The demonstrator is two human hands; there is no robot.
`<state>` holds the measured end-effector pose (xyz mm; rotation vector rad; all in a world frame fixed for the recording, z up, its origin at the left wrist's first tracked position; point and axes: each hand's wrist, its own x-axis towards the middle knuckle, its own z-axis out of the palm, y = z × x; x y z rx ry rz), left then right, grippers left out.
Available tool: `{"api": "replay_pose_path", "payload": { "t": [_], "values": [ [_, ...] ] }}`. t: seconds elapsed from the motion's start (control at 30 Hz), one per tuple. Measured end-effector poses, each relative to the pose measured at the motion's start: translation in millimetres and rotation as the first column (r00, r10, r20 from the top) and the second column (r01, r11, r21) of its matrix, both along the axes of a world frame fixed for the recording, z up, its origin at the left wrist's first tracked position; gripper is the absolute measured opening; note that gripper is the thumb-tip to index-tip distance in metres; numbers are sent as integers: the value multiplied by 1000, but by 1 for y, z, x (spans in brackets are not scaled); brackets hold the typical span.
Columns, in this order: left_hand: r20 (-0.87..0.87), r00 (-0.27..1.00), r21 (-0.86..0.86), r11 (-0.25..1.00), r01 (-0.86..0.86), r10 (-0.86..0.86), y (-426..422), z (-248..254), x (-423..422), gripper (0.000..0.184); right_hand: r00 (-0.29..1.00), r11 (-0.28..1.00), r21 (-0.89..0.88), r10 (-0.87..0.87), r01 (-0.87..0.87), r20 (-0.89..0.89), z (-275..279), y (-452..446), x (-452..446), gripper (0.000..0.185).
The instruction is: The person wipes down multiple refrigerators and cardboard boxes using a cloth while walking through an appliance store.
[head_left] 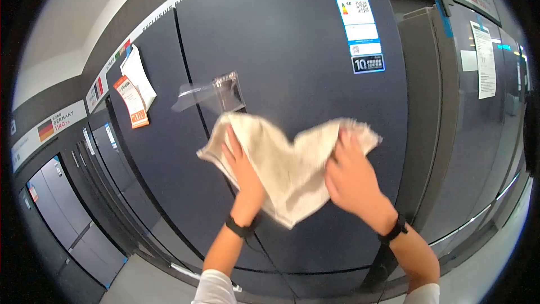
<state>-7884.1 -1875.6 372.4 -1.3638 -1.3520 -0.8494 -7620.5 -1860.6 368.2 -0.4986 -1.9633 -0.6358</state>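
A cream cloth (pixel 287 171) hangs spread between my two hands before a dark blue refrigerator door (pixel 287 39). Over the cloth's left part lies my left hand (pixel 242 166), its fingers pointing up and the cloth caught at the thumb side. My right hand (pixel 351 174) has its fingers bent round the cloth's right part, slightly blurred. The middle of the cloth sags to a point at the bottom. Whether the cloth touches the door cannot be told.
Clear plastic film (pixel 197 95) is taped by a small panel (pixel 228 91) on the door. Blue-white labels (pixel 360 31) are at the upper right, an orange tag (pixel 131 101) at the left. More refrigerators stand on both sides, including a grey one (pixel 467 124).
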Motion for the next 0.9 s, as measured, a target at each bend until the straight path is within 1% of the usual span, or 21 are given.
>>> {"api": "replay_pose_path", "payload": {
  "t": [0.03, 0.07, 0.1, 0.2, 0.23, 0.3, 0.4, 0.43, 0.5, 0.53, 0.57, 0.6, 0.63, 0.73, 0.77, 0.83, 0.9],
  "values": [
    [15, 999, 4, 999, 49, -49, 8, -23, -9, 75, 999, 1000, -19, 4, -3, 52, -18, 0, 5, 35],
    [-3, 1000, -41, 999, -3, 2, 6, -40, -11, 77, 996, 999, -29, -24, 26, 91, -33, -2, 18, 36],
    [-19, 998, -78, 995, -57, 55, 6, -42, -11, 79, 990, 998, -32, -50, 55, 134, -38, 0, 29, 38],
    [74, 997, -174, 985, 22, -9, -4, -13, -14, 85, 988, 988, 42, -149, 148, 27, -21, 15, 40, 42],
    [296, 947, -300, 929, 215, -124, -10, 10, -11, 88, 989, 989, 34, -144, 146, -34, -7, 13, 32, 41],
    [-12, 999, -44, 998, 38, -38, -6, 42, -9, 89, 986, 998, 10, -65, 67, -153, 26, 5, 11, 40],
    [-48, 999, 24, 1000, -13, 14, -1, 60, -5, 85, 983, 998, 24, -46, 51, -177, 46, -3, -11, 37],
    [-20, 1000, 23, 1000, 13, -13, 3, 52, -6, 83, 991, 999, 12, -29, 31, -134, 40, -3, -9, 36],
    [26, 998, 26, 998, 63, -63, 16, 19, -19, 79, 998, 1000, -8, 11, -12, -59, 11, -4, -11, 35],
    [2, 1000, -9, 1000, -13, 13, 22, -2, -23, 74, 999, 1000, 0, -15, 15, -41, -7, -3, -9, 31],
    [-26, 1000, 51, 999, -4, 5, 25, -22, -23, 76, 998, 999, -15, -45, 44, -50, -25, -2, -3, 33],
    [-25, 1000, 17, 1000, 13, -13, 16, -29, -19, 78, 995, 997, -33, -78, 76, -57, -41, 0, 4, 34],
    [-22, 999, -13, 999, 33, -33, 7, -27, -13, 80, 992, 993, -48, -114, 111, -63, -45, 2, 8, 36],
    [-28, 999, -114, 993, 15, -18, -4, 18, -13, 85, 979, 985, -47, -171, 167, -111, -9, 4, 17, 41],
    [-18, 999, -114, 993, 34, -36, -5, 38, -11, 87, 971, 983, -6, -184, 185, -153, 12, 8, 16, 45],
    [-117, 991, 29, 997, -65, 68, 4, 72, -6, 87, 963, 987, 52, -139, 155, -230, 59, 13, 9, 45],
    [-73, 996, 66, 997, -51, 56, 2, 83, 17, 84, 959, 983, 121, -104, 139, -262, 85, 20, -3, 45]
  ]
}}
